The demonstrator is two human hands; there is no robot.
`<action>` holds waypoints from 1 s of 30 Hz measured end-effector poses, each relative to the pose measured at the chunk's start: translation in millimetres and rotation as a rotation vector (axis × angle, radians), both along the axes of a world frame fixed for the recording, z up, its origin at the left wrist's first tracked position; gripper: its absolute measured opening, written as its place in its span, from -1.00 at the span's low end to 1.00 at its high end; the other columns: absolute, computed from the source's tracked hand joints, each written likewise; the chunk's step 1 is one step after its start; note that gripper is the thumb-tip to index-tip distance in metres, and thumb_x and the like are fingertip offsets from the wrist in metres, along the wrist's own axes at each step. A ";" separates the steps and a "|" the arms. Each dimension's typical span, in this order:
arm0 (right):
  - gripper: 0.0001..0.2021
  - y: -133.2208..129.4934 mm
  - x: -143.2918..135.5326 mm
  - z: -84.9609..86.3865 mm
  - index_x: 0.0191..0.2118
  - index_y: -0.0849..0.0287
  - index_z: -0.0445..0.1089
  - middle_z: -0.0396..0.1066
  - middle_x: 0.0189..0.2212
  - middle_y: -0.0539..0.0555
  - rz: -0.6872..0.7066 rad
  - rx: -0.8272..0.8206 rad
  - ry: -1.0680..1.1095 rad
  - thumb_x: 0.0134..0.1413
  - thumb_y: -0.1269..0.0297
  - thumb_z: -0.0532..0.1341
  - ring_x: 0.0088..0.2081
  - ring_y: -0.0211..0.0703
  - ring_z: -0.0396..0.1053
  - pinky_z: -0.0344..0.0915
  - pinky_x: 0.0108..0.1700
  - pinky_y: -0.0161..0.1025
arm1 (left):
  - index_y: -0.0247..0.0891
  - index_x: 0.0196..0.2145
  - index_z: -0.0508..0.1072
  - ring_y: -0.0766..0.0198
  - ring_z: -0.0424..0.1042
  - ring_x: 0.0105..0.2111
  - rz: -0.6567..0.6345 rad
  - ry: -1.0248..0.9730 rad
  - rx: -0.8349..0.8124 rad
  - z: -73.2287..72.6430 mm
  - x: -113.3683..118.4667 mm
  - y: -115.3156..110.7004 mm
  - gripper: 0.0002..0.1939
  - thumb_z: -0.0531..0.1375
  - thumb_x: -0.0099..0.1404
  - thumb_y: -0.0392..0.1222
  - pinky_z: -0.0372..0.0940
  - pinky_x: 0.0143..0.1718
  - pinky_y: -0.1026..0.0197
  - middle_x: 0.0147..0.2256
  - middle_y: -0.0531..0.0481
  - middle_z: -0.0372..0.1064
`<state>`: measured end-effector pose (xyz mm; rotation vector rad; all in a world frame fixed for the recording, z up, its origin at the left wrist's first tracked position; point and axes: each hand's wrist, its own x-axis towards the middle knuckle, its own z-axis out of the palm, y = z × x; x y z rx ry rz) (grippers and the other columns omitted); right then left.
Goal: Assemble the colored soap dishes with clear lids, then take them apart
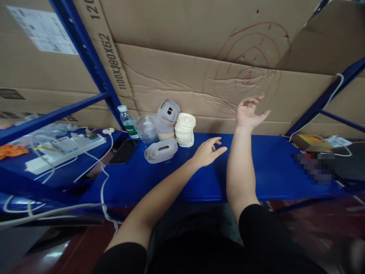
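Note:
My left hand (pixel 209 151) hovers over the blue shelf (pixel 268 167), fingers apart and holding nothing. Just left of it stands a stack of cream-coloured bowls (pixel 184 133). Raised in front of the cardboard wall, my right hand (pixel 251 113) is empty, its fingers loosely spread. Beside the cream stack are stacked grey containers (pixel 167 114), the top one with a dark hole in it. A grey oval piece with an opening (pixel 161 151) lies in front of them. Clear plastic bowls (pixel 146 128) are stacked between the containers and a water bottle (pixel 128 122) with a white cap.
A dark phone (pixel 124 151) lies at the shelf's left end. Farther left are a white power strip (pixel 67 152), loose cables and an orange cloth (pixel 13 151). Blue posts frame the cardboard wall (pixel 176 76), which bears red drawn rings. A small yellow-brown box (pixel 312 142) sits right.

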<state>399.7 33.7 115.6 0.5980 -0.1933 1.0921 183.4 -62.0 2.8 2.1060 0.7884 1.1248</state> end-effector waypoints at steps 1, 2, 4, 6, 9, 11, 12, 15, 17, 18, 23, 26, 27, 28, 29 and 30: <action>-0.59 -6.8 4.4 0.5 0.12 -0.01 0.50 0.51 -0.07 0.11 0.151 0.081 0.189 0.37 -0.11 0.15 0.01 0.11 0.54 0.44 0.14 0.30 | -0.23 0.23 0.44 0.28 0.47 -0.35 -0.039 -0.006 -0.037 -3.7 7.8 -2.5 -0.44 0.26 0.43 0.14 0.44 -0.19 0.13 -0.01 -0.14 0.58; -0.61 -12.6 7.5 0.4 0.12 -0.02 0.51 0.51 -0.06 0.10 0.282 0.155 0.335 0.38 -0.08 0.16 0.00 0.11 0.55 0.43 0.15 0.33 | -0.24 0.20 0.47 0.27 0.48 -0.34 -0.080 0.002 -0.049 -7.4 13.5 -5.3 -0.46 0.26 0.43 0.15 0.44 -0.19 0.12 -0.04 -0.14 0.58; -0.64 -19.4 12.0 -1.0 0.11 -0.02 0.53 0.51 -0.05 0.11 0.459 0.271 0.479 0.38 -0.04 0.17 -0.01 0.10 0.56 0.40 0.19 0.36 | -0.24 0.12 0.52 0.24 0.48 -0.33 -0.171 0.056 -0.017 -13.5 19.5 -11.7 -0.49 0.26 0.42 0.18 0.43 -0.22 0.13 -0.11 -0.12 0.57; -0.64 -19.1 15.4 -3.1 0.10 -0.01 0.53 0.51 -0.08 0.11 0.504 0.315 0.450 0.35 -0.03 0.20 -0.02 0.11 0.56 0.39 0.20 0.37 | -0.25 0.01 0.56 0.21 0.48 -0.32 -0.252 0.115 0.051 -17.1 20.3 -17.5 -0.52 0.25 0.41 0.22 0.41 -0.26 0.13 -0.18 -0.11 0.54; -0.59 -6.8 14.5 -5.9 0.10 0.00 0.52 0.49 -0.19 0.10 0.281 0.208 0.181 0.35 -0.11 0.18 -0.08 0.10 0.56 0.44 0.15 0.31 | -0.23 -0.08 0.57 0.19 0.49 -0.30 -0.249 0.134 0.118 -19.1 16.1 -20.3 -0.55 0.21 0.45 0.23 0.40 -0.28 0.15 -0.23 -0.09 0.50; -0.52 6.9 4.6 -7.3 0.06 0.03 0.51 0.47 -0.24 0.11 -0.004 0.022 -0.144 0.36 -0.21 0.10 -0.13 0.07 0.55 0.48 0.08 0.23 | -0.21 -0.04 0.57 0.17 0.51 -0.27 -0.189 0.154 0.168 -19.9 10.8 -17.8 -0.56 0.22 0.45 0.22 0.42 -0.24 0.13 -0.19 -0.10 0.52; -0.47 14.1 -3.9 -8.6 0.03 0.04 0.50 0.46 -0.26 0.11 -0.150 -0.093 -0.344 0.36 -0.26 0.06 -0.15 0.06 0.54 0.49 0.04 0.19 | -0.20 -0.02 0.57 0.16 0.53 -0.24 -0.154 0.179 0.210 -20.2 7.5 -15.6 -0.56 0.23 0.44 0.21 0.44 -0.19 0.10 -0.16 -0.11 0.54; -0.38 29.6 -37.9 -20.6 -0.06 0.06 0.47 0.43 -0.32 0.10 -0.534 -0.417 -0.942 0.30 -0.38 -0.01 -0.27 -0.02 0.50 0.50 -0.11 0.06 | -0.18 0.01 0.59 0.07 0.57 -0.11 -0.022 0.274 0.366 -21.1 -4.6 -7.0 -0.61 0.26 0.44 0.15 0.44 -0.01 -0.02 -0.08 -0.15 0.57; -0.43 28.7 -57.3 -39.7 -0.15 0.06 0.44 0.41 -0.39 0.05 -0.788 -0.509 -1.188 0.28 -0.37 0.04 -0.37 -0.10 0.45 0.47 -0.22 -0.06 | -0.18 0.00 0.60 0.04 0.57 -0.06 0.081 0.289 0.425 -21.1 -13.4 -0.2 -0.67 0.25 0.46 0.08 0.42 0.05 -0.07 -0.07 -0.15 0.58; -0.47 24.4 -62.5 -52.8 -0.20 0.05 0.42 0.40 -0.43 0.02 -0.893 -0.525 -1.309 0.26 -0.36 0.09 -0.40 -0.12 0.42 0.45 -0.25 -0.10 | -0.18 -0.01 0.60 0.04 0.56 -0.04 0.127 0.274 0.432 -20.9 -17.7 3.4 -0.69 0.25 0.46 0.04 0.42 0.06 -0.07 -0.07 -0.15 0.59; -0.57 -14.0 -40.8 -126.4 -0.34 0.07 0.44 0.44 -0.48 -0.01 -1.060 -0.644 -1.841 0.15 -0.24 0.22 -0.39 -0.12 0.39 0.40 -0.21 -0.13 | -0.21 -0.07 0.60 0.11 0.57 -0.11 0.242 0.142 0.406 -19.3 -30.8 16.6 -0.76 0.23 0.47 -0.04 0.45 0.00 0.02 -0.11 -0.14 0.59; -0.61 -24.1 -18.5 -150.9 -0.40 0.08 0.44 0.46 -0.51 -0.01 -0.999 -0.721 -1.924 0.14 -0.17 0.23 -0.44 -0.13 0.39 0.39 -0.25 -0.15 | -0.23 -0.11 0.60 0.13 0.57 -0.16 0.224 0.115 0.447 -19.9 -29.0 16.9 -0.75 0.20 0.48 -0.05 0.45 -0.01 0.03 -0.15 -0.14 0.59; -0.62 -23.7 -14.2 -154.6 -0.39 0.08 0.44 0.46 -0.52 -0.01 -0.984 -0.746 -1.928 0.16 -0.15 0.22 -0.45 -0.13 0.40 0.38 -0.27 -0.16 | -0.23 -0.11 0.61 0.13 0.57 -0.17 0.211 0.122 0.462 -20.3 -27.5 15.8 -0.75 0.19 0.48 -0.04 0.44 -0.01 0.03 -0.16 -0.14 0.60; -0.64 -22.2 -11.8 -156.9 -0.38 0.08 0.45 0.48 -0.50 -0.01 -0.980 -0.766 -1.937 0.19 -0.11 0.20 -0.45 -0.13 0.41 0.38 -0.28 -0.17 | -0.23 -0.12 0.61 0.13 0.57 -0.17 0.199 0.136 0.474 -20.8 -25.8 14.4 -0.74 0.19 0.48 -0.04 0.44 -0.01 0.02 -0.17 -0.14 0.60; -0.66 -20.5 -11.5 -158.1 -0.35 0.09 0.46 0.50 -0.48 0.00 -0.987 -0.773 -1.959 0.21 -0.08 0.19 -0.43 -0.13 0.42 0.38 -0.27 -0.18 | -0.22 -0.12 0.61 0.12 0.56 -0.17 0.189 0.156 0.481 -21.4 -24.2 13.0 -0.74 0.19 0.48 -0.03 0.44 -0.01 0.02 -0.17 -0.14 0.60; -0.69 -19.2 -12.7 -158.8 -0.33 0.09 0.48 0.53 -0.45 0.01 -1.001 -0.757 -1.999 0.23 -0.04 0.19 -0.40 -0.13 0.44 0.38 -0.24 -0.18 | -0.21 -0.12 0.61 0.12 0.56 -0.16 0.184 0.175 0.482 -21.9 -22.9 11.9 -0.73 0.19 0.48 -0.02 0.43 -0.02 0.02 -0.16 -0.14 0.60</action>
